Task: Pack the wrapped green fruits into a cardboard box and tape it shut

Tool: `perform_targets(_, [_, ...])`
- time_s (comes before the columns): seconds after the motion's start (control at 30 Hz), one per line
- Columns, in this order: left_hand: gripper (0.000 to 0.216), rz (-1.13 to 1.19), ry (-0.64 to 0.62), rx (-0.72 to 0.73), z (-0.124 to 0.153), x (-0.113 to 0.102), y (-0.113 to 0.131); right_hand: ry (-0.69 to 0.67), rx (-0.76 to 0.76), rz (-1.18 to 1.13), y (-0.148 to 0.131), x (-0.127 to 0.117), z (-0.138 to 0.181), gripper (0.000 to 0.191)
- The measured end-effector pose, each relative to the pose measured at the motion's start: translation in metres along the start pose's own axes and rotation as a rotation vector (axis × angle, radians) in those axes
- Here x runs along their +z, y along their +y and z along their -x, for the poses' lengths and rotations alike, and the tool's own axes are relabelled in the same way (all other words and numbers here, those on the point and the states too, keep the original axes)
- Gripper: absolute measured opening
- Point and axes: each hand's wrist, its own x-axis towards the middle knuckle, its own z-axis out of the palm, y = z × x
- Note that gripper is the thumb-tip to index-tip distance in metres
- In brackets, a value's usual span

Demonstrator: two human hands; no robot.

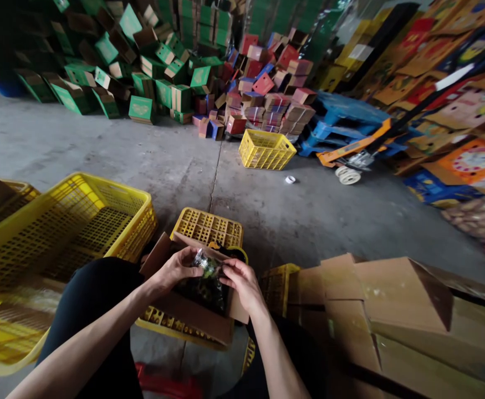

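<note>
Between my hands is a small clear plastic bag (206,262) with something green showing in it. My left hand (179,267) pinches its left side between thumb and fingers. The bent fingers of my right hand (242,281) grip the right side. Both hands are over an open cardboard box (196,317) with its flaps folded outward. Dark, shiny contents (203,291) lie in the box, partly hidden by the hands. Under the box is an upturned yellow crate (207,224). Behind my right fingers sits a yellow-and-black object (238,253), mostly covered.
A large yellow basket (117,191) stands at left. Flattened cardboard boxes (392,310) are stacked at right. Farther off are another yellow crate (267,149), a white roll (290,179), a pallet jack (356,149), blue pallets (342,113) and heaped green boxes (141,108).
</note>
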Motion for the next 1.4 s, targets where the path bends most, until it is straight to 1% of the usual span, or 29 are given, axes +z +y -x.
perform_targets(0.13, [0.056, -0.113, -0.006, -0.003, -0.002, 0.001, 0.000, 0.012, 0.006, 0.004, 0.001, -0.001, -0.001, 0.045])
perform_targets(0.27, [0.049, -0.191, -0.011, 0.003, -0.001, 0.002, 0.004, 0.016, 0.010, 0.010, 0.001, -0.002, 0.000, 0.043])
perform_targets(0.37, [0.044, -0.175, -0.023, -0.017, 0.000, 0.002, 0.005, -0.008, -0.023, 0.000, 0.001, -0.001, 0.001, 0.041])
perform_targets(0.5, [0.042, -0.122, 0.001, -0.025, 0.000, 0.002, 0.002, -0.005, -0.063, 0.013, -0.001, -0.001, 0.002, 0.040])
perform_targets(0.57, [0.044, -0.117, 0.007, -0.009, 0.000, 0.002, -0.001, 0.001, -0.069, 0.015, -0.002, 0.000, 0.002, 0.039])
perform_targets(0.67, [0.056, -0.121, 0.000, 0.000, 0.001, 0.002, -0.002, 0.005, -0.068, 0.016, -0.002, 0.000, 0.003, 0.040])
perform_targets(0.73, [0.061, -0.139, -0.015, -0.036, 0.001, 0.001, -0.002, 0.005, -0.073, 0.025, -0.002, 0.000, 0.003, 0.039])
perform_targets(0.83, [0.061, -0.157, -0.019, -0.089, 0.002, -0.001, -0.003, 0.002, -0.089, 0.047, -0.002, 0.000, 0.003, 0.036])
perform_targets(0.93, [0.060, -0.115, 0.012, -0.117, 0.002, -0.003, -0.007, 0.015, -0.113, 0.075, -0.003, 0.000, 0.003, 0.032])
perform_targets(1.07, [0.056, -0.059, 0.076, -0.220, 0.003, -0.007, -0.011, 0.033, -0.153, 0.125, -0.005, 0.000, 0.005, 0.028])
perform_targets(1.13, [0.059, -0.010, 0.056, -0.255, 0.004, -0.006, -0.009, 0.027, -0.165, 0.143, -0.007, 0.000, 0.005, 0.026])
perform_targets(1.23, [0.058, 0.043, -0.016, -0.265, 0.005, -0.004, -0.003, -0.004, -0.196, 0.163, -0.009, 0.000, 0.007, 0.022])
perform_targets(1.3, [0.056, 0.059, 0.010, -0.275, 0.003, -0.003, -0.001, -0.035, -0.234, 0.180, -0.011, 0.001, 0.008, 0.018])
perform_targets(1.4, [0.054, 0.056, 0.119, -0.265, 0.001, -0.005, -0.004, -0.096, -0.268, 0.212, -0.015, 0.005, 0.011, 0.014])
